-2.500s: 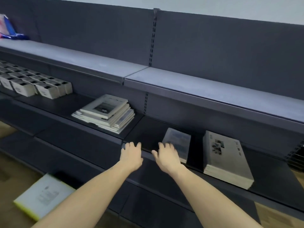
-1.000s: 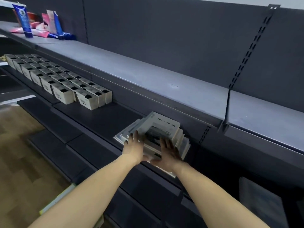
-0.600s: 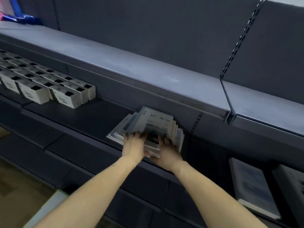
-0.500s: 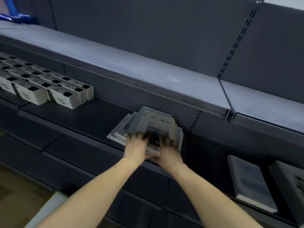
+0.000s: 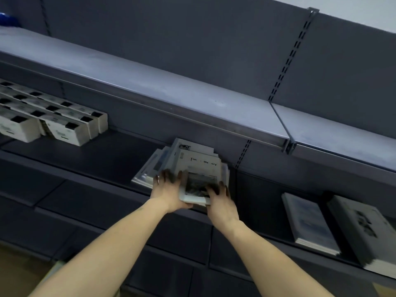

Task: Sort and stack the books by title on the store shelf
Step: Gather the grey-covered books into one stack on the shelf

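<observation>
— Both hands are on the stack point(image 5: 188, 166), aren't they?

— Yes. Left hand point(image 5: 168, 192) grips its left front part, fingers spread over the covers and thumb under the near edge. Right hand point(image 5: 221, 202) clasps the right front corner, fingers curled over the top book point(image 5: 198, 168).

— Where does the stack sit?

— On the middle shelf point(image 5: 96, 155), at that board's right end, near the front edge and just left of the slotted upright point(image 5: 243, 154). The books lie flat but fanned, the lower ones poking out to the left. The top book's near edge juts out toward the person between the two hands; I cannot tell if it is lifted.

— Can you read the cover?

— Only partly: "Tim" and "Me ory", with a dark picture below.

— Anything else on that shelf?

— Rows of white boxes point(image 5: 64, 125) at the far left end, well apart from the stack. Right of the upright, two more piles lie flat: a pale blue-grey one point(image 5: 308, 224) and, just beside it by the right edge of view, a grey one point(image 5: 364, 230) with black marks.

— And above?

— A lighter grey shelf point(image 5: 171, 93), with something blue point(image 5: 4, 18) at its far left end.
</observation>
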Demonstrator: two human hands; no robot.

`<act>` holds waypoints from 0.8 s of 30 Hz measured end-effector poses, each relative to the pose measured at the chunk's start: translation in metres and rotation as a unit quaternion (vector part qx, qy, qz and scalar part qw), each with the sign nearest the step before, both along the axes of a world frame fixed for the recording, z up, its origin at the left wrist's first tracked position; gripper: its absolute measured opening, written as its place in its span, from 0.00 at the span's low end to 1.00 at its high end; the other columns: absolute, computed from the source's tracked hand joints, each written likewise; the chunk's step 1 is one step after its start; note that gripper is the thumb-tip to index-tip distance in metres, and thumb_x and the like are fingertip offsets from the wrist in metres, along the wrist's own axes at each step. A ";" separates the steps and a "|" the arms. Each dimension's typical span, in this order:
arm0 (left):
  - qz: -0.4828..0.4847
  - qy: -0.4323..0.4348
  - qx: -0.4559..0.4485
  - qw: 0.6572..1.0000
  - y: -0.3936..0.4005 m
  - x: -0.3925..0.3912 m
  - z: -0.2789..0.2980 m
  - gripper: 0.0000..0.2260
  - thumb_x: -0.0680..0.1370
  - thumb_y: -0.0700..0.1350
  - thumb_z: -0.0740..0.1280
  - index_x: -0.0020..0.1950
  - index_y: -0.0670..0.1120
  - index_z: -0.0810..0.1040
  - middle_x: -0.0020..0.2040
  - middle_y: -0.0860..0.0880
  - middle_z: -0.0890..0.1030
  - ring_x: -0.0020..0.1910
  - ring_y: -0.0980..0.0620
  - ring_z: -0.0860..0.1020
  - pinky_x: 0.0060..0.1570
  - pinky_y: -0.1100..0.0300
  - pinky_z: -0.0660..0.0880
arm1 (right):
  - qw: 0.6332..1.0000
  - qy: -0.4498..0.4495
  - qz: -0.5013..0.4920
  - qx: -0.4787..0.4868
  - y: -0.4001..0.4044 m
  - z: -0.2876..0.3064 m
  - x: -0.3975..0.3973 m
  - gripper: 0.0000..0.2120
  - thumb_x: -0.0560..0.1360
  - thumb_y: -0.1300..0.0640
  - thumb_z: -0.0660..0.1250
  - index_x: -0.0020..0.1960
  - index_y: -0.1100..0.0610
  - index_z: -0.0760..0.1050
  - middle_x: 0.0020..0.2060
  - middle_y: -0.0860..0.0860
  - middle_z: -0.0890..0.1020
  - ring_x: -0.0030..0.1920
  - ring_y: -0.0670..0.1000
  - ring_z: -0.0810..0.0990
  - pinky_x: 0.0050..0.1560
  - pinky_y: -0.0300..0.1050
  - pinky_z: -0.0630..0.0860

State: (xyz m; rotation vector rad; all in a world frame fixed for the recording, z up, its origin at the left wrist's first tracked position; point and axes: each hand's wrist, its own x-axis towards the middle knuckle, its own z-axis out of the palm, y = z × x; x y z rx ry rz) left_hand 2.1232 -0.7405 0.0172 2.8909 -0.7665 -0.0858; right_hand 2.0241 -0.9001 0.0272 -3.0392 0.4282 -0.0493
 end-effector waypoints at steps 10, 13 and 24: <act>0.031 -0.014 -0.045 0.998 0.000 0.003 0.027 0.47 0.69 0.72 0.65 0.79 0.51 0.50 0.69 0.39 0.69 0.64 0.40 0.71 0.64 0.48 0.68 | 0.999 0.022 -0.038 0.022 -0.009 -0.001 0.034 0.33 0.80 0.57 0.58 0.80 0.54 0.46 0.79 0.56 0.48 0.76 0.60 0.58 0.68 0.52 0.70; 0.047 -0.013 -0.029 0.998 0.002 0.008 0.029 0.50 0.66 0.73 0.66 0.79 0.51 0.50 0.68 0.39 0.70 0.62 0.40 0.73 0.61 0.49 0.71 | 0.998 0.027 -0.041 0.037 -0.010 -0.001 0.045 0.33 0.80 0.57 0.57 0.80 0.53 0.46 0.80 0.54 0.48 0.76 0.61 0.58 0.71 0.52 0.66; 0.083 0.062 -0.053 0.993 -0.002 0.019 0.010 0.40 0.66 0.71 0.68 0.72 0.53 0.65 0.67 0.44 0.71 0.62 0.41 0.70 0.56 0.52 0.74 | 0.999 0.007 -0.006 0.054 -0.003 0.004 0.060 0.35 0.77 0.57 0.62 0.79 0.51 0.49 0.79 0.52 0.52 0.71 0.58 0.67 0.68 0.51 0.70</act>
